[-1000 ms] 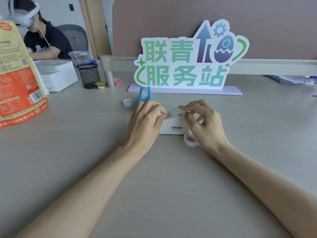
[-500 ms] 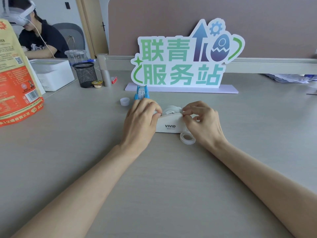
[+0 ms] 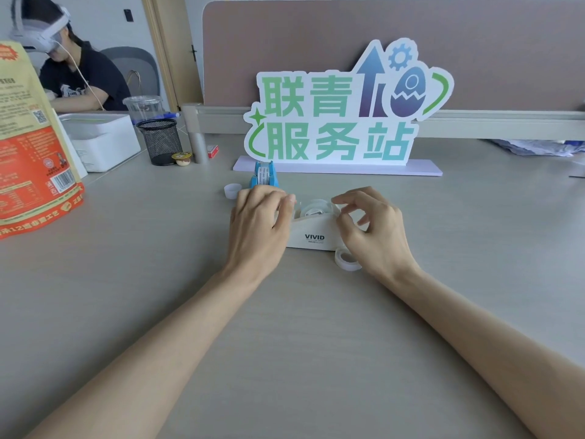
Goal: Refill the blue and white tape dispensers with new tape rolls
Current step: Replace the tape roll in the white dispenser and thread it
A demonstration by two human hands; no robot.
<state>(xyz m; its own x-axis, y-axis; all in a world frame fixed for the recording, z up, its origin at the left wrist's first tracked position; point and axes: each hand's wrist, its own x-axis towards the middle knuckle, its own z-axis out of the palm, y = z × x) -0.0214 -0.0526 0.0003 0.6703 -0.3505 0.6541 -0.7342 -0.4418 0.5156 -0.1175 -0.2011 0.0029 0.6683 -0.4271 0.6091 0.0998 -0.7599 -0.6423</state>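
Observation:
The white tape dispenser [image 3: 311,237], marked VIVID, sits on the desk with a clear tape roll [image 3: 313,206] seated in its top. My left hand [image 3: 258,223] wraps over its left end and holds it. My right hand [image 3: 376,236] is at its right end with the fingers curled and apart; the index fingertip is at the roll's edge and the thumb rests against the dispenser's side. A loose clear tape roll [image 3: 346,260] lies flat on the desk under my right palm. The blue dispenser [image 3: 264,176] stands just behind my left hand with a roll in it.
A small white cap [image 3: 232,190] lies left of the blue dispenser. A big standing sign [image 3: 345,122] is behind. At the left are an orange bag [image 3: 31,172], a mesh pen cup [image 3: 160,142] and a white box [image 3: 101,141]. A person with a headset sits far left.
My right thumb and index were pinched together at the roll's right side; now they have spread apart. My left hand stays on the dispenser's left end.

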